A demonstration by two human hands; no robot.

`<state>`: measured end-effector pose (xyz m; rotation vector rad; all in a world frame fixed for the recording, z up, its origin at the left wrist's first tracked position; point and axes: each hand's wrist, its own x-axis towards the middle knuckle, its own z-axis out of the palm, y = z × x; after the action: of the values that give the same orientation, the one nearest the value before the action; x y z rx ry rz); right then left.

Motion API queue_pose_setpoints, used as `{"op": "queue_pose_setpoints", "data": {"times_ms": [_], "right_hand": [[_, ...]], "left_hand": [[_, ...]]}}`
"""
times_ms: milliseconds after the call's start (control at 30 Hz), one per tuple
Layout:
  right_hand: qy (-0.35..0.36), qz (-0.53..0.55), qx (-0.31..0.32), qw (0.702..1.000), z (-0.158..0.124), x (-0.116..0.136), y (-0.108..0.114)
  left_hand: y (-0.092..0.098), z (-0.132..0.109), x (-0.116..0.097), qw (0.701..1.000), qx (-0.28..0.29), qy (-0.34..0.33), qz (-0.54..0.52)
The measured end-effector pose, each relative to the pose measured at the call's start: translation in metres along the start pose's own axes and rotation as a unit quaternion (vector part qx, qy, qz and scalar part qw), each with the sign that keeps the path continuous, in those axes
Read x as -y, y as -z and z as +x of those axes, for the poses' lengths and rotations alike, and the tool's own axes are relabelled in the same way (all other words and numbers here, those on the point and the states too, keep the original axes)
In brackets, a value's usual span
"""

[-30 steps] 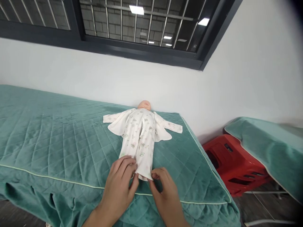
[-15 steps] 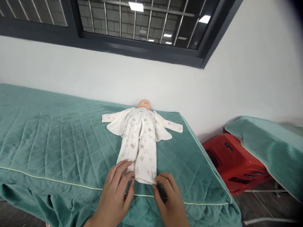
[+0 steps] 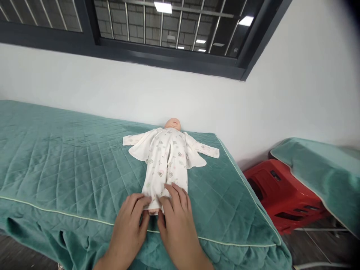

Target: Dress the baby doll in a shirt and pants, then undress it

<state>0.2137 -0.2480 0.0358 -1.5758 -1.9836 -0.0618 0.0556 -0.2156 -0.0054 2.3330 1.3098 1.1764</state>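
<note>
A baby doll [image 3: 173,123] lies on its back on the green quilted cover, head by the wall. It wears a white printed jacket [image 3: 139,150], spread wide with both sleeves stretched out, and white printed baby pants [image 3: 157,168]. My left hand [image 3: 128,225] pinches the outer edge of the cuff on the left-side pant leg. The inner edge of that same cuff is between the thumb and fingers of my right hand [image 3: 178,223], which covers the lower right-side leg. A little of the doll's foot [image 3: 153,212] shows in the cuff opening.
The green quilted cover [image 3: 70,161] spreads over the bed and hangs down its front. A white wall [image 3: 112,90] with a barred window [image 3: 168,22] rises behind. To the right, a red plastic stool [image 3: 284,195] stands beside another surface with a green cover [image 3: 323,172].
My right hand has moved left, from the right-side cuff to the left-side one. My left hand has shifted slightly left and down onto that cuff, where the foot now shows.
</note>
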Motion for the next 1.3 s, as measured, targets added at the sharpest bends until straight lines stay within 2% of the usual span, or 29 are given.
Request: {"op": "queue_pose_setpoints", "data": {"times_ms": [100,233,333,533,733,833,967,1100,1200,1300], "right_hand": [[0.013,0.003,0.005,1.0,0.003,0.0,0.001],[0.048,0.004,-0.022,0.999,-0.001,0.001,0.012],[0.067,0.008,-0.028,0.997,-0.004,0.002,0.013],[0.054,0.019,-0.017,0.998,-0.011,-0.001,0.006],[0.064,0.009,-0.011,0.998,-0.02,-0.008,0.007],[0.088,-0.005,-0.001,0.996,-0.025,-0.012,0.009],[0.139,-0.029,0.021,0.99,-0.027,-0.015,0.018],[0.172,-0.023,0.043,0.984,-0.022,-0.019,0.03],[0.131,0.009,0.02,0.991,-0.012,-0.041,0.031],[0.028,0.013,-0.047,0.998,0.011,-0.081,0.021]], "left_hand": [[0.005,-0.003,0.001,0.999,-0.037,-0.007,-0.017],[0.013,-0.011,0.003,0.997,-0.07,-0.019,-0.034],[0.011,-0.017,0.006,0.997,-0.063,-0.015,-0.041],[0.001,-0.027,0.014,0.998,-0.021,0.011,-0.054],[0.012,-0.021,0.017,0.996,0.007,0.034,-0.087],[0.015,-0.007,0.026,0.993,0.013,0.052,-0.101],[0.007,0.03,0.057,0.996,-0.008,0.072,-0.051],[-0.012,0.08,0.089,0.998,0.002,0.013,0.061],[-0.027,0.113,0.099,0.993,0.052,-0.051,0.098],[-0.036,0.136,0.099,0.981,0.116,-0.12,0.098]]}}
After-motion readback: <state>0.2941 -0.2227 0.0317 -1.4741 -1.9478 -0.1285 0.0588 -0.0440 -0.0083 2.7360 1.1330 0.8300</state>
